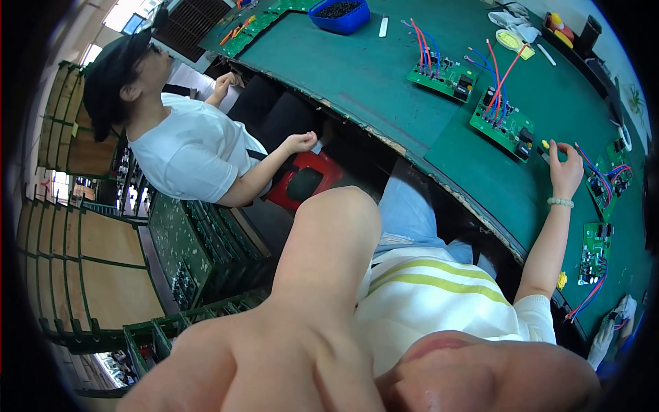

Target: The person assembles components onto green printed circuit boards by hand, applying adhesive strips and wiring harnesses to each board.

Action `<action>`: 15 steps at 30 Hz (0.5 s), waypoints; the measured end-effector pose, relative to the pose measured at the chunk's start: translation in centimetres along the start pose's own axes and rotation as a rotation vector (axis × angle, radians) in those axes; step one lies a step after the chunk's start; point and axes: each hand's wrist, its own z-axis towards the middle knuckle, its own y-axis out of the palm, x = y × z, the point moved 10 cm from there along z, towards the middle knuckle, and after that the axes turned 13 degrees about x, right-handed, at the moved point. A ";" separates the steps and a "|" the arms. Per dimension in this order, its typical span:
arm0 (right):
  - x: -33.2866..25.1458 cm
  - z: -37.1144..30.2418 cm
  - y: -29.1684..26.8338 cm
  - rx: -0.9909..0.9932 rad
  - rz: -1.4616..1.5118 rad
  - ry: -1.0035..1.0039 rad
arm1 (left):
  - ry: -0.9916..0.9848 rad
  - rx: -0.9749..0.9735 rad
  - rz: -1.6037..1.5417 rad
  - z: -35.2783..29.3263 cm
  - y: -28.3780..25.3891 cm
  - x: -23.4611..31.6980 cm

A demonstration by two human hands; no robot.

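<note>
My left hand [274, 357] looms large at the lower edge, close to the camera with its forearm bent up. The frame cuts off its fingers, so its grip is hidden. Over the green tabletop my right hand [567, 168], with a beaded bracelet [561, 202] at the wrist, has its thumb and fingers bent around a small yellow-and-dark piece [544, 147] whose kind I cannot make out. Just left of that hand lies a green circuit board [503, 130] with upright red and blue wires. Another wired circuit board [607, 185] is on its right.
More wired boards [439, 77] [592, 255] lie on the green table [384, 103]. A blue bin [339, 16] of small black parts stands at the far edge, with a yellow dish [508, 39] farther right. A seated co-worker [189, 147] is at left, near slatted racks [110, 261].
</note>
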 end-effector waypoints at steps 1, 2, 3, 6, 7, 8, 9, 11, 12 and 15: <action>0.5 0.1 -0.3 0.043 0.086 0.005 | 0.020 -0.023 0.018 -0.2 0.3 0.3; 0.3 0.4 -0.6 0.082 0.176 0.006 | 0.034 -0.051 0.035 -0.5 0.5 0.8; 0.0 0.6 -0.6 0.079 0.176 0.001 | 0.050 -0.077 0.051 -0.7 0.7 1.3; -3.0 1.2 -3.1 0.168 0.309 -0.044 | 0.108 -0.147 0.106 -1.4 1.6 2.2; -5.2 1.4 -4.5 0.167 0.486 -0.054 | 0.132 -0.167 0.128 -1.5 1.9 2.2; -7.7 1.4 -5.9 0.160 0.672 -0.061 | 0.156 -0.195 0.142 -2.1 1.9 2.7; -10.5 1.6 -8.0 0.143 0.782 -0.127 | 0.182 -0.222 0.158 -2.7 2.0 3.2; -16.1 1.7 -14.4 0.161 0.977 -0.279 | 0.234 -0.276 0.187 -3.8 2.0 3.7; -18.7 1.7 -18.1 0.195 1.069 -0.358 | 0.264 -0.309 0.194 -4.8 1.8 4.4; -20.2 2.4 -24.6 0.267 1.186 -0.423 | 0.363 -0.353 0.224 -5.9 3.4 5.3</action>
